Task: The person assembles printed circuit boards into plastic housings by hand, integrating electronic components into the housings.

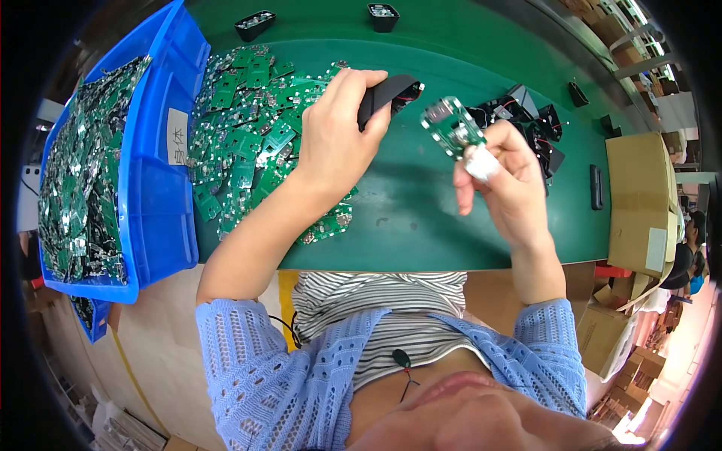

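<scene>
My left hand (338, 131) is closed around a black plastic housing (389, 95), which has thin red wires showing at its open right end. To its right, my right hand (511, 165) pinches a green circuit board (447, 126) by its lower edge, tilted above the table. Something white (482, 163) covers the thumb tip of that hand. The board and the housing are apart. A spread heap of loose green circuit boards (244, 143) lies beside and partly behind my left forearm.
A blue bin (162, 218) full of circuit boards stands at the left. Behind my right hand lie several black housings (553, 124) with wires. A cardboard box (639, 203) borders the green table (406, 233) on the right. Small black cases (383, 16) sit along the back.
</scene>
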Tool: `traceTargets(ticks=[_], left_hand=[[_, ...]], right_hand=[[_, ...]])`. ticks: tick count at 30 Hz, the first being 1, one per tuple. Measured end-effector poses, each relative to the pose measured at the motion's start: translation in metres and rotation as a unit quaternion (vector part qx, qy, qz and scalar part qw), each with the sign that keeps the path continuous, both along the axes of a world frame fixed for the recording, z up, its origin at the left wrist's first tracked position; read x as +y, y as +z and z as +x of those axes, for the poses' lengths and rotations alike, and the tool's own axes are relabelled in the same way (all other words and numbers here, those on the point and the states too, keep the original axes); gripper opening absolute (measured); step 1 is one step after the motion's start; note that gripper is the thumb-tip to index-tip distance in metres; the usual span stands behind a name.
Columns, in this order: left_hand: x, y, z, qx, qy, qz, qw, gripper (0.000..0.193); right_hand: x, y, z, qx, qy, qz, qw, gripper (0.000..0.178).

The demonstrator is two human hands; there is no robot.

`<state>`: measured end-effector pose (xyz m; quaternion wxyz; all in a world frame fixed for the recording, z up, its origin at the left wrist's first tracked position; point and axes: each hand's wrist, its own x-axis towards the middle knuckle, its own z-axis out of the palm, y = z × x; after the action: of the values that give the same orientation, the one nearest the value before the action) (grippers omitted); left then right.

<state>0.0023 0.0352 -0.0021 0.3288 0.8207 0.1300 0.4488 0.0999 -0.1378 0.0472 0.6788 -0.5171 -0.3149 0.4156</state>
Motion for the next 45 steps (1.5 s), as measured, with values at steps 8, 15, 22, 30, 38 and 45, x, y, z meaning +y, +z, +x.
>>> traceTargets(ticks=[8,15,22,30,38,45], left_hand=[[-0.010,0.006,-0.003,-0.017,-0.022,0.016,0.999,0.029],[-0.007,0.005,-0.004,-0.029,-0.024,0.027,0.999,0.029],[-0.016,0.008,-0.004,-0.022,-0.205,-0.394,0.895,0.023],[-0.020,0.009,-0.006,0.044,-0.236,-0.449,0.861,0.031],[-0.025,0.005,-0.008,0.114,-0.191,-0.325,0.919,0.026],[-0.029,0.016,-0.009,0.084,-0.209,-0.468,0.855,0.020]], right_hand=[[0.016,-0.007,-0.010,0.065,-0.020,-0.002,0.998,0.014],[0.017,-0.014,-0.006,0.109,-0.004,0.019,0.994,0.013],[0.017,-0.033,-0.002,0.160,-0.003,0.006,0.987,0.010],[0.013,-0.038,-0.006,0.013,-0.053,-0.051,0.997,0.020],[0.031,-0.040,0.013,-0.288,-0.161,0.042,0.943,0.016],[0.030,-0.034,0.006,-0.427,-0.235,0.067,0.871,0.018]])
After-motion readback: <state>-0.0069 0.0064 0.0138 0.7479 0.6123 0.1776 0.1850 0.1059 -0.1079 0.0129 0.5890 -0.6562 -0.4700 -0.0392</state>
